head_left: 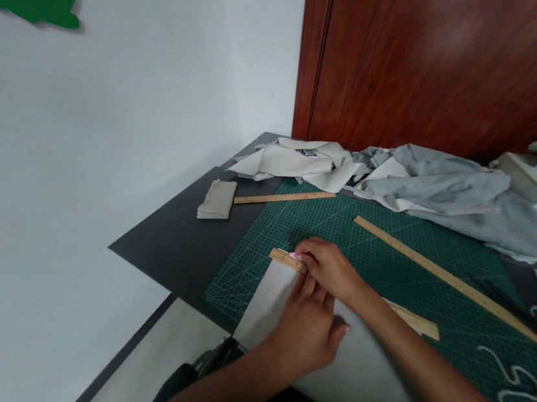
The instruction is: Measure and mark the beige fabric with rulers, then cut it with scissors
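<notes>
This looks like a small sewing or craft workroom set up in a home. A green gridded cutting mat covers a dark table pushed into a white-walled corner, wooden rulers lie across it, and heaps of grey and beige fabric pile up against a reddish wooden door.
</notes>
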A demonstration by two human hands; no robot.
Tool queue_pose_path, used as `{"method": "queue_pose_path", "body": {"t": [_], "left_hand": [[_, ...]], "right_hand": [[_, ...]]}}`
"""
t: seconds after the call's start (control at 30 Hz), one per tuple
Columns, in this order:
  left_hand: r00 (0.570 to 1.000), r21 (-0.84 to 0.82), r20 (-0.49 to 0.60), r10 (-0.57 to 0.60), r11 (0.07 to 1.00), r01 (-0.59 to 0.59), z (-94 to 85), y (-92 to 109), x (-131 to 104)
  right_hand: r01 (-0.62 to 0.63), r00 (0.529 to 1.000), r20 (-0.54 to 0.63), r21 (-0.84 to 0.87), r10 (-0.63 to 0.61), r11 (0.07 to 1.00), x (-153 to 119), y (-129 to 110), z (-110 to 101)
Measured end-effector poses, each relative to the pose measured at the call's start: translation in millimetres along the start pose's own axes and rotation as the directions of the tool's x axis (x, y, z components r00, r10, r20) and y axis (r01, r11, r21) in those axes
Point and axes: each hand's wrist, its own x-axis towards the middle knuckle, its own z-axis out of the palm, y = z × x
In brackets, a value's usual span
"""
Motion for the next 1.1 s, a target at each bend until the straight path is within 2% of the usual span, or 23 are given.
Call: {"method": "queue_pose_path", "body": {"t": [0.13,0.3,0.4,0.5,0.63,0.8,0.93,1.1], "left_hand": [[1.000,-0.006,-0.004,0.000,1.000,0.000,1.9,-0.5,-0.6],[1.000,-0.011,0.001,0.000,1.000,0.000,1.5,-0.1,-1.1],[1.000,-0.022,0.000,-0.005,1.000,0.005,-0.1,0.6,-0.6],[1.000,-0.026,0.004,-0.005,1.000,0.005,-1.0,1.0,-0.1],[1.000,-0.012,0.006,-0.008,1.000,0.008,-0.2,0.9,-0.4],[1.000,-0.003,0.002,0.002,1.000,-0.002,2.0,-0.1,-1.3],[1.000,0.006,-0.001,0.005,1.000,-0.005,1.7,-0.3,-1.2],[1.000,-0.004,0.004,-0.001,1.000,0.001,0.5,0.3,-0.4]], "right_hand": [[-0.055,0.998,-0.016,-0.045,0.054,0.997,-0.1,2.9,2.2],[-0.036,0.999,0.018,-0.120,0.038,0.992,-0.5,0.6,-2.1],[-0.023,1.000,-0.025,-0.144,0.020,0.989,0.3,1.3,-5.7],[0.008,1.000,-0.013,-0.102,-0.010,0.995,0.7,4.0,-6.3],[-0.012,1.000,-0.011,-0.021,0.012,1.000,0.3,5.7,-3.9],[-0.010,0.998,-0.058,-0.017,0.009,1.000,0.8,5.2,-3.9],[-0.013,1.000,-0.014,0.003,0.013,1.000,0.2,5.2,-3.1],[-0.074,0.997,-0.024,-0.037,0.073,0.997,-1.1,5.6,-2.6]]}}
